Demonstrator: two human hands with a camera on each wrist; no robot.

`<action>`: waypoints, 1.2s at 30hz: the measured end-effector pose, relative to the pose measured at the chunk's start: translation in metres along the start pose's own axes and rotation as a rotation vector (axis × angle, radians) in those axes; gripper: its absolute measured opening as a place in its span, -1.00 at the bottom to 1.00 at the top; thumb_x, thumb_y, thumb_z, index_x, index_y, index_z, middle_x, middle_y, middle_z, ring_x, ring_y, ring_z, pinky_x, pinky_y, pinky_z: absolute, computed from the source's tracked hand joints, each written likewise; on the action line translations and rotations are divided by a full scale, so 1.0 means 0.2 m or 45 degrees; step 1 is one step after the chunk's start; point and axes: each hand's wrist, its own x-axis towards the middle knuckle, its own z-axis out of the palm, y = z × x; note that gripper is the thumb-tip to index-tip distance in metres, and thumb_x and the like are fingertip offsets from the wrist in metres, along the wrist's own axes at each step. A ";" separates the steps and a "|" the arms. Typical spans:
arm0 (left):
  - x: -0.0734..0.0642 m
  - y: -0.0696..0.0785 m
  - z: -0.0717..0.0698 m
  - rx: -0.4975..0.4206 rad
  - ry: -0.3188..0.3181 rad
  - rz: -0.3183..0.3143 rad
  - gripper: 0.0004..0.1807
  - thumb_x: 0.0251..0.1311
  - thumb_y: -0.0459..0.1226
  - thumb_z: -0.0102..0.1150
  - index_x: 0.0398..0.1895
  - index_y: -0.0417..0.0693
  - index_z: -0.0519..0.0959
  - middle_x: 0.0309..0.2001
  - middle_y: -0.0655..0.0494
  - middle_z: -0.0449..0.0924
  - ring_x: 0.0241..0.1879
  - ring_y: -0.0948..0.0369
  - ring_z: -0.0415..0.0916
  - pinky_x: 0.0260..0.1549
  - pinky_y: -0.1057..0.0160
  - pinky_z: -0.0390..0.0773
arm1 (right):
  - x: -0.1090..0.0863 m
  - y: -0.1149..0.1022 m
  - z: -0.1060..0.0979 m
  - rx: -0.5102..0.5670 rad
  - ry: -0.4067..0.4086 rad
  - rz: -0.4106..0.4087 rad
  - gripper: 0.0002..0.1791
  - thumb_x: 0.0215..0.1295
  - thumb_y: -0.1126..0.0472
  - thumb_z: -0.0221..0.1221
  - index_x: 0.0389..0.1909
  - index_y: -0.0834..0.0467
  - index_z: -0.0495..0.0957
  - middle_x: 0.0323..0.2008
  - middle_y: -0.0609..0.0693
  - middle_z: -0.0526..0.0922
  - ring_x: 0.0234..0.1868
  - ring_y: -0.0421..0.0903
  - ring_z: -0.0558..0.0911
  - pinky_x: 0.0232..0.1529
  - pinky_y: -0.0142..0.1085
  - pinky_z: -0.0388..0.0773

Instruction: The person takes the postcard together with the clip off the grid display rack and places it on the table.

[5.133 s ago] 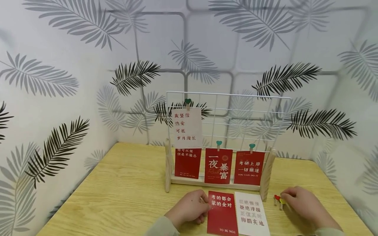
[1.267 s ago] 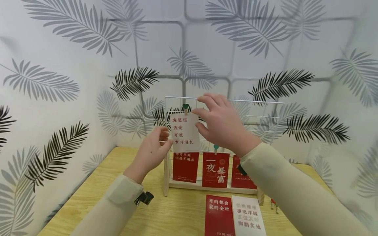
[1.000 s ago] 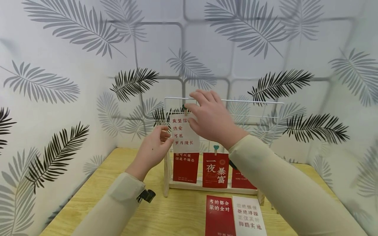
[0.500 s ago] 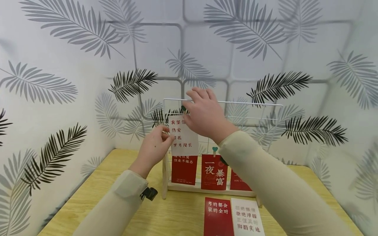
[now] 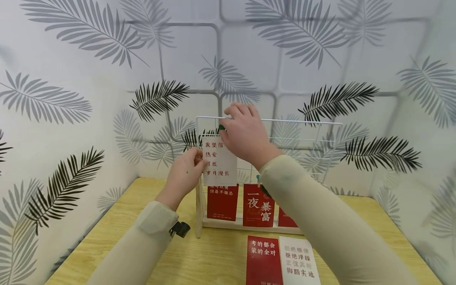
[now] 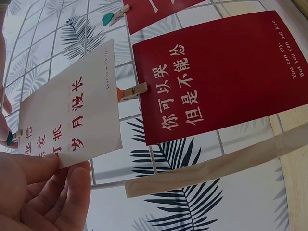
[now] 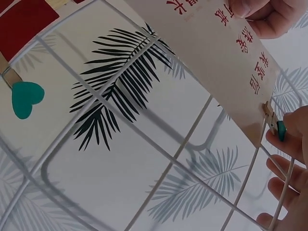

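A white card with red writing (image 5: 221, 168) hangs at the upper left of the white wire grid (image 5: 303, 140). My left hand (image 5: 183, 174) pinches its left edge between thumb and fingers, as the left wrist view also shows. At the card's top, my right hand (image 5: 246, 132) pinches a small wooden clothespin (image 7: 269, 118) with a green heart on its end. The remaining right fingers reach behind the wires in the right wrist view. Just below, a red card (image 6: 216, 77) hangs from another wooden clothespin (image 6: 134, 91), which the head view hides behind the white card.
Two more red cards hang lower on the grid, one in the middle (image 5: 258, 206) and one partly behind my right sleeve (image 5: 313, 209). A red card (image 5: 263, 259) and a white card (image 5: 299, 261) lie on the wooden table (image 5: 107, 237). Wooden feet (image 5: 198, 213) support the grid.
Both hands have risen from the table to the hanging white card. The right hand moved left onto its heart clothespin; the left now pinches the card's edge.
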 end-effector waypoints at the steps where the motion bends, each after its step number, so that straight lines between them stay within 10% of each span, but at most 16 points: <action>1: 0.00 0.00 0.00 0.006 0.001 0.004 -0.83 0.45 -0.20 0.16 -0.05 -0.09 0.53 -0.24 0.06 0.65 -0.31 0.11 0.57 -0.32 0.10 0.54 | 0.00 0.00 0.00 0.004 0.022 -0.003 -0.73 0.45 0.07 0.12 -0.04 0.05 0.73 0.17 0.01 0.54 0.35 0.07 0.34 0.38 0.03 0.16; 36: 0.00 -0.02 -0.01 0.030 0.043 0.067 -0.90 0.44 -0.23 0.18 -0.16 -0.06 0.53 -0.33 0.09 0.63 -0.41 0.13 0.51 -0.37 0.13 0.51 | 0.00 -0.03 0.02 0.049 0.127 0.073 -0.81 0.45 0.16 0.13 -0.20 0.04 0.73 -0.02 -0.06 0.56 0.22 0.06 0.39 0.45 0.14 0.00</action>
